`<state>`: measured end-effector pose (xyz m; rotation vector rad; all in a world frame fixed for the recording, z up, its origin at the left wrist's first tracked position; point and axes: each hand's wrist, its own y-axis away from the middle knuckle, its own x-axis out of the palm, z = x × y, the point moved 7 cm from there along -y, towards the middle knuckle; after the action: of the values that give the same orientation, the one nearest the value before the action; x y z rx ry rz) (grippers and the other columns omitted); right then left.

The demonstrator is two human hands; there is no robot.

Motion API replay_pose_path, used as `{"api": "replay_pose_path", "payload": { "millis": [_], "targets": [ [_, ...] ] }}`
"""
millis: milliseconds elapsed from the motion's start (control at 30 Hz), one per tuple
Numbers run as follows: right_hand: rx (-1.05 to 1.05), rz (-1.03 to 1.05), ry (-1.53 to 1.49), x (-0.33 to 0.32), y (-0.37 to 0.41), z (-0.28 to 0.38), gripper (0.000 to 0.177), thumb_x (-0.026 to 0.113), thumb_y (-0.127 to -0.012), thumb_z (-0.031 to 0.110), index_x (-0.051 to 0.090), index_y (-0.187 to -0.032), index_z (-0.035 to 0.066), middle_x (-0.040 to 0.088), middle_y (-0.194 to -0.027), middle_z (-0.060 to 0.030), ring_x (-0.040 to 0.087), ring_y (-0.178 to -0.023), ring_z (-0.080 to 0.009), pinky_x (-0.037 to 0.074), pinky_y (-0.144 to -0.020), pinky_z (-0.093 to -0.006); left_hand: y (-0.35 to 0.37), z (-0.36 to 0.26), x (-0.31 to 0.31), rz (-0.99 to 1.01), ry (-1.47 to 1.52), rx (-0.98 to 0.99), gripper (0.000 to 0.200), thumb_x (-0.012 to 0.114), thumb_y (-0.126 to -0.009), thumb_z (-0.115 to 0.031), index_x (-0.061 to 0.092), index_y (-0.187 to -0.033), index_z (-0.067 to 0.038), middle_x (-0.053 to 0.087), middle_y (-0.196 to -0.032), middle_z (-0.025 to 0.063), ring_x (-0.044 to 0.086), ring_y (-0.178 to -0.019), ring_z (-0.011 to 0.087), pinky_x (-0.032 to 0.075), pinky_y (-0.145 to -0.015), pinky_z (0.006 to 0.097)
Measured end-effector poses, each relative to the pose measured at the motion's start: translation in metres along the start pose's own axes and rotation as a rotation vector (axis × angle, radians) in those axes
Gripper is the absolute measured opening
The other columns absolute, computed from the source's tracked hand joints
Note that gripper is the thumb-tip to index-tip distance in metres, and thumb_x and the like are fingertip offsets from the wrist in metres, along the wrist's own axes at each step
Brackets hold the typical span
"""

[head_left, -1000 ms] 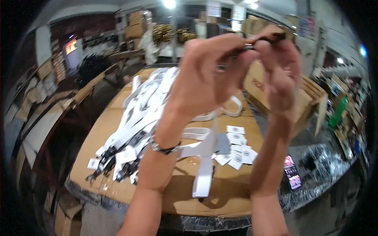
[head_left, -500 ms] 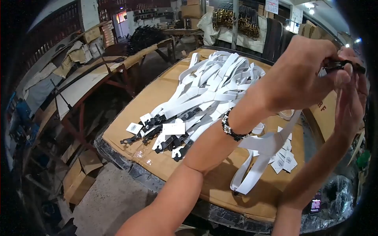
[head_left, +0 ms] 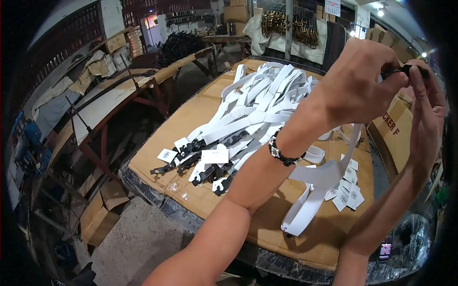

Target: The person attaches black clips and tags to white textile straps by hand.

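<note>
My left hand (head_left: 360,83), with a beaded bracelet (head_left: 281,151) at its wrist, is raised at the upper right, its fingers closed on a small black plastic clip (head_left: 415,71). From the other side my right hand (head_left: 426,107) pinches the same clip. A white elastic strap (head_left: 328,174) hangs below the hands, its lower loop resting on the cardboard. To the left lies a heap of similar white straps (head_left: 260,114), with black plastic hooks (head_left: 191,150) and white tags (head_left: 215,156) at the near end. Loose white tags (head_left: 350,190) lie beside the hanging strap.
Cardboard (head_left: 162,138) covers the table. A printed carton (head_left: 392,131) stands at the right, near a phone-like dark object (head_left: 385,248) and clear plastic wrap (head_left: 412,243). Another workbench (head_left: 102,112) runs along the left, with an opened box (head_left: 100,214) on the floor.
The view has shifted slightly. Both hands stay raised together on the black clip, with small finger movements; more of it shows by the right thumb. The strap still hangs below.
</note>
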<state>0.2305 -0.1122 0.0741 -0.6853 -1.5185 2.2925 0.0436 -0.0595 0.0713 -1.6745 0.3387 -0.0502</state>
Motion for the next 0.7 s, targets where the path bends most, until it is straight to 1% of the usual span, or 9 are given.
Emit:
{"api": "replay_pose_path", "payload": {
  "millis": [67,133,167,267,333,433,500,633,700],
  "targets": [
    [-0.069,-0.011,0.097,0.009,0.002,0.013,0.030,0.063,-0.102,0.020,0.068,-0.128,0.005,0.070,-0.120,-0.0071,0.063,-0.115,-0.0142,0.046,-0.106,-0.0290,0.001,0.001,0.001,-0.002,0.006,-0.017,0.020,0.073,-0.083,-0.014,0.070,-0.082,0.006,0.067,-0.073,0.0234,0.066,-0.070,0.0401,0.052,-0.067,0.0425],
    [-0.109,0.002,0.131,0.008,0.001,0.015,0.028,0.064,-0.102,0.020,0.070,-0.125,0.006,0.071,-0.115,-0.0065,0.063,-0.112,-0.0129,0.046,-0.102,-0.0272,0.000,0.004,0.002,0.027,0.050,-0.072,0.018,0.073,-0.083,-0.013,0.071,-0.083,0.005,0.067,-0.074,0.0234,0.066,-0.070,0.0403,0.053,-0.067,0.0422],
    [-0.128,0.008,0.147,0.008,0.002,0.016,0.027,0.065,-0.102,0.020,0.071,-0.123,0.006,0.072,-0.113,-0.0062,0.063,-0.110,-0.0122,0.046,-0.100,-0.0262,-0.001,0.001,0.001,0.017,0.020,-0.058,0.018,0.073,-0.083,-0.012,0.071,-0.084,0.005,0.067,-0.074,0.0233,0.066,-0.070,0.0402,0.053,-0.067,0.0421],
    [-0.116,-0.034,0.052,0.009,0.003,0.017,0.025,0.065,-0.101,0.018,0.071,-0.122,0.006,0.072,-0.111,-0.0058,0.063,-0.106,-0.0121,0.047,-0.097,-0.0265,-0.001,-0.007,-0.002,-0.018,-0.028,-0.001,0.017,0.072,-0.083,-0.011,0.071,-0.085,0.006,0.068,-0.074,0.0229,0.067,-0.069,0.0399,0.053,-0.067,0.0417],
    [-0.068,0.022,-0.050,0.012,0.003,0.013,0.025,0.065,-0.101,0.017,0.071,-0.123,0.006,0.072,-0.112,-0.0056,0.064,-0.105,-0.0120,0.047,-0.096,-0.0264,0.000,-0.006,-0.001,-0.041,0.007,0.065,0.017,0.071,-0.084,-0.011,0.071,-0.086,0.006,0.068,-0.074,0.0226,0.067,-0.068,0.0396,0.054,-0.066,0.0414],
    [0.033,0.039,-0.143,0.009,0.003,-0.003,0.025,0.065,-0.101,0.015,0.070,-0.123,0.005,0.071,-0.113,-0.0057,0.065,-0.105,-0.0121,0.048,-0.096,-0.0262,0.001,0.006,0.006,-0.014,-0.046,0.145,0.019,0.075,-0.086,-0.016,0.071,-0.086,0.003,0.062,-0.063,0.0124,0.053,-0.055,0.0149,0.045,-0.053,0.0314],
    [0.066,0.048,-0.191,0.007,0.003,-0.007,0.025,0.066,-0.100,0.014,0.070,-0.123,0.004,0.071,-0.113,-0.0060,0.065,-0.106,-0.0122,0.049,-0.097,-0.0263,0.001,0.006,0.009,0.006,0.018,0.111,0.020,0.075,-0.087,-0.016,0.072,-0.087,0.003,0.062,-0.063,0.0125,0.054,-0.055,0.0144,0.045,-0.052,0.0314],
    [0.056,0.079,-0.235,0.007,0.006,-0.002,0.024,0.066,-0.100,0.013,0.069,-0.121,0.001,0.071,-0.114,-0.0074,0.066,-0.107,-0.0127,0.051,-0.097,-0.0271,0.004,0.008,0.012,0.029,0.113,0.007,0.022,0.074,-0.089,-0.018,0.073,-0.089,0.004,0.064,-0.064,0.0131,0.054,-0.056,0.0128,0.046,-0.053,0.0314],
    [0.069,0.070,-0.198,0.006,0.006,-0.003,0.024,0.066,-0.100,0.013,0.069,-0.120,0.001,0.071,-0.114,-0.0074,0.066,-0.106,-0.0122,0.052,-0.096,-0.0271,0.003,0.010,0.013,0.026,0.095,0.025,0.023,0.074,-0.090,-0.018,0.073,-0.089,0.005,0.064,-0.064,0.0133,0.055,-0.057,0.0122,0.046,-0.053,0.0311]
  ]
}}
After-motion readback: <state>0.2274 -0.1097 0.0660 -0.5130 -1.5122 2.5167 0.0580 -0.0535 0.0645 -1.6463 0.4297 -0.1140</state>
